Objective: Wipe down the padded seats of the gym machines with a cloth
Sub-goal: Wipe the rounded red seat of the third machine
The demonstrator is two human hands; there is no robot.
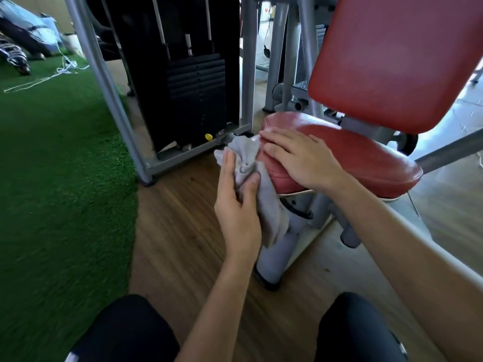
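Hands wipe a red gym seat with a grey cloth.

Left hand [236,205] is closed on the grey cloth [257,189], thumb on top, and holds it up against the front edge of the red padded seat [366,158]. Part of the cloth hangs down in front of the grey seat post [277,254]. Right hand [300,158] lies open and flat on top of the seat, near its front end, fingers spread and touching the cloth's top corner. A red back pad [397,58] stands tilted above the seat. A black weight stack [196,82] sits behind, in a grey frame. Floor is brown wood [183,231], with green turf [57,178] to the left.
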